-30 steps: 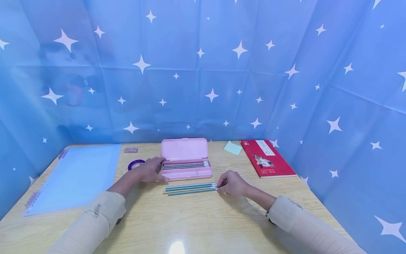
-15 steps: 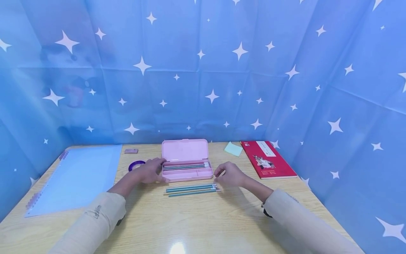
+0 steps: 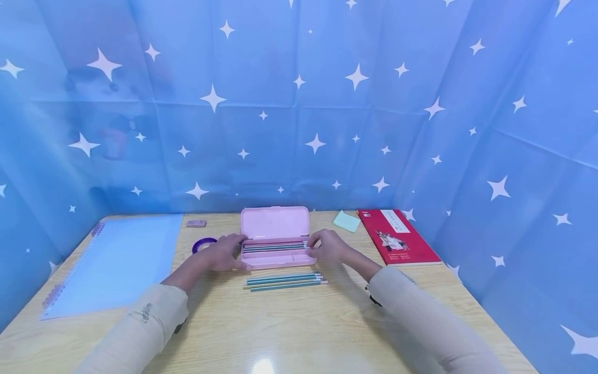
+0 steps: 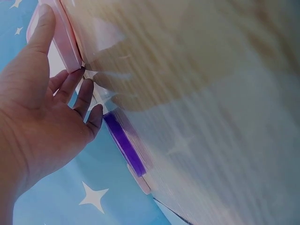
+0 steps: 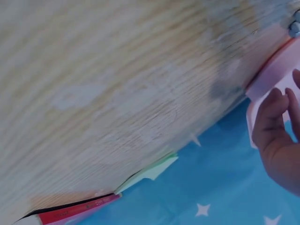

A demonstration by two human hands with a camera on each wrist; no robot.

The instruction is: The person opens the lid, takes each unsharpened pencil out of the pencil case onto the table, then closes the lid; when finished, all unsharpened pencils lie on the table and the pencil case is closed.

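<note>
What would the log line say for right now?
left hand: holds pencil case left end | right hand: at its right end, by pencils inside | loose pencils: on table

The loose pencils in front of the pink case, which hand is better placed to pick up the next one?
Probably the right hand. It rests at the pencil case's right end, just behind the eraser ends of the loose pencils. The left hand holds the case's left end and looks to be steadying it.
</note>
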